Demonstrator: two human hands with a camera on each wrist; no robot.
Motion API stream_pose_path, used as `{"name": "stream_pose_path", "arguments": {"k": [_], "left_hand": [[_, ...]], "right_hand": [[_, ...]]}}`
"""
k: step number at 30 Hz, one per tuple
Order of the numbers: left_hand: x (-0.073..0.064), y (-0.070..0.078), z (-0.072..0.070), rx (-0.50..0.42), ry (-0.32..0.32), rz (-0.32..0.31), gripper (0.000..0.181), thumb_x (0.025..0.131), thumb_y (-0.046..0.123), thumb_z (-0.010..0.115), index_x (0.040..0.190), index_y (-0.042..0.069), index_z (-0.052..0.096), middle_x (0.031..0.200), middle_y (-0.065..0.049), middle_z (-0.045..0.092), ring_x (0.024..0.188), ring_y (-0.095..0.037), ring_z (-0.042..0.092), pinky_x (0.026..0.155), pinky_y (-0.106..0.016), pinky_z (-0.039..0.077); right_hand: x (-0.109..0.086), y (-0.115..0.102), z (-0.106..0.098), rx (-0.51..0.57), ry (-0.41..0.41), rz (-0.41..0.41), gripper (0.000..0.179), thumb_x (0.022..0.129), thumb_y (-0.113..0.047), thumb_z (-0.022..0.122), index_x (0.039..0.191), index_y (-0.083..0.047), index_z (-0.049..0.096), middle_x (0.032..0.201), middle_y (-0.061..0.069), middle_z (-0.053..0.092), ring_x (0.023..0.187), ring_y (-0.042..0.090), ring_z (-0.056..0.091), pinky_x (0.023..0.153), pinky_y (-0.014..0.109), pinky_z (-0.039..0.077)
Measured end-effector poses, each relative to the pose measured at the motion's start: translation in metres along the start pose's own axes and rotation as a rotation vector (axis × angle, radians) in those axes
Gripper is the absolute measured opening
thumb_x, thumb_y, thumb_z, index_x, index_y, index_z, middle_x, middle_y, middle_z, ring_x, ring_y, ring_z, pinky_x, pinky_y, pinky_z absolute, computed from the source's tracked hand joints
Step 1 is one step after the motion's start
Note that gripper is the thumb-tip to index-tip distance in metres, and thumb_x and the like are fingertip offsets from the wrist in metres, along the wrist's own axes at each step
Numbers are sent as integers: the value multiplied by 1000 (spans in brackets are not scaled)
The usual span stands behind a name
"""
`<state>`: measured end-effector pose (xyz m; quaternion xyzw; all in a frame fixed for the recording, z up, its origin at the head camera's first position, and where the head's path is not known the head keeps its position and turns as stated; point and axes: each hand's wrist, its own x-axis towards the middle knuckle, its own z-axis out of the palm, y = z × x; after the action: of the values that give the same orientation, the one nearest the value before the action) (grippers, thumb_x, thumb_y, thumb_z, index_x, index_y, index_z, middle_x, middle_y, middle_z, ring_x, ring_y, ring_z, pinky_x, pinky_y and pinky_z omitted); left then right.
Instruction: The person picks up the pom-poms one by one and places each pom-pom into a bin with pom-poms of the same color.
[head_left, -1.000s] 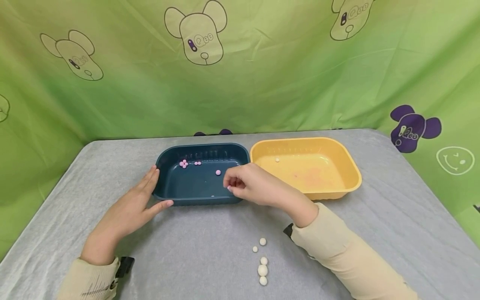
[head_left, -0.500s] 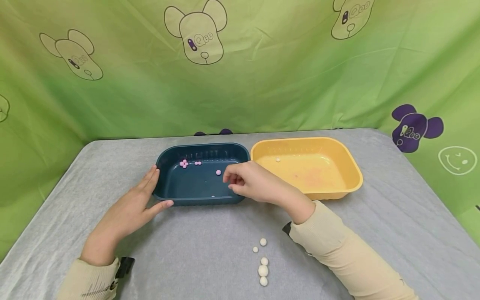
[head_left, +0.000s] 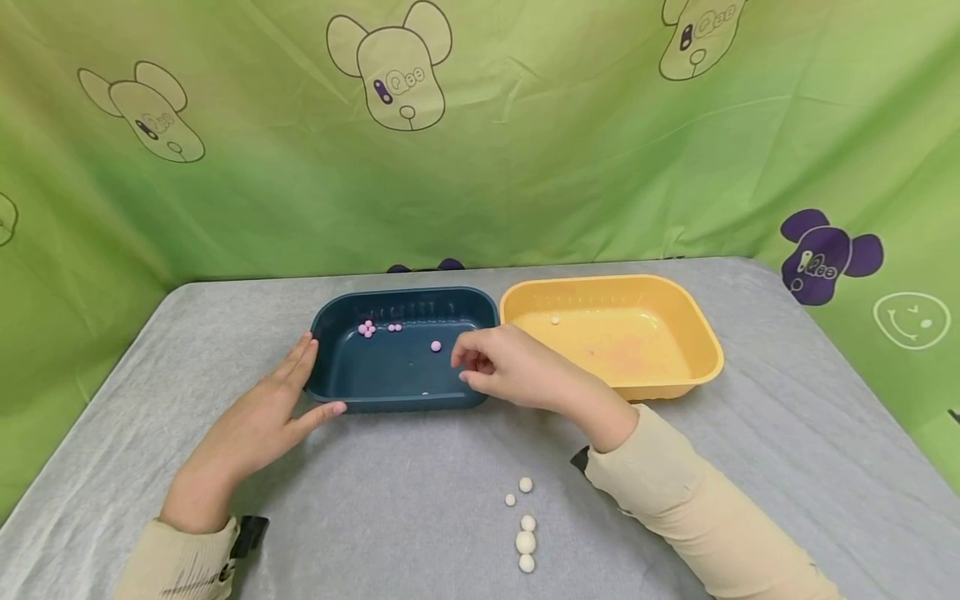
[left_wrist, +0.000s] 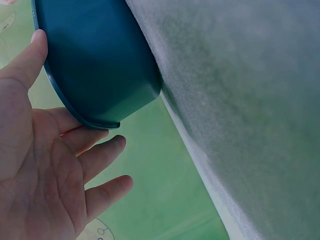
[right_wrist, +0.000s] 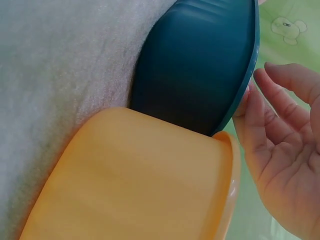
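Right hand (head_left: 501,365) edged rightward, left hand (head_left: 258,417) touching blue tub (head_left: 384,371)

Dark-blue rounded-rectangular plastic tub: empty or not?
Not empty: the head view shows, inside the tub, a cluster of small pink balls, a pink pair and a lone pink ball.

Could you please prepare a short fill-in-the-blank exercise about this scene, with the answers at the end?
1. The left hand touches the dark blue tray.
The other tray is ____.
2. The clustered balls inside the dark blue tray are ____.
3. On the grey tablecloth lie ____ white balls.

Missing words: yellow; pink; five.
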<state>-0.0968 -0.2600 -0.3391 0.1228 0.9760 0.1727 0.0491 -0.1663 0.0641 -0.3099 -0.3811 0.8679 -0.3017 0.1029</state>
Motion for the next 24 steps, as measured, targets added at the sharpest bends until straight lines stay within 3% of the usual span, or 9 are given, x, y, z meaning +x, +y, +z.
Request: {"name": "stream_pose_path", "arguments": {"k": [9,16,24], "left_hand": [[0,-1,1,4,0,-4,97,96,63,51,159,2,9,168,-14,5,153,-38,17,118,-60,26],[0,-1,0,7,1,-4,97,96,63,50,159,2,9,167,-15,5,153,-38,17,117,-60,26],[0,-1,1,11,7,2,98,95,62,52,158,0,11,167,-17,7,153,-38,18,117,-60,27]], "right_hand": [[-3,-1,0,-44,-6,-7,8,93,-9,65,99,-7,69,84,-3,66,74,10,58,70,23,51],[-10,-5,-2,-127,20,-36,10,92,-12,67,101,-9,70,99,-1,68,93,20,63,83,32,52],[-22,-5,-5,-172,43,-47,10,94,-16,66,102,-11,70,102,0,67,85,16,61,80,29,52]]}}
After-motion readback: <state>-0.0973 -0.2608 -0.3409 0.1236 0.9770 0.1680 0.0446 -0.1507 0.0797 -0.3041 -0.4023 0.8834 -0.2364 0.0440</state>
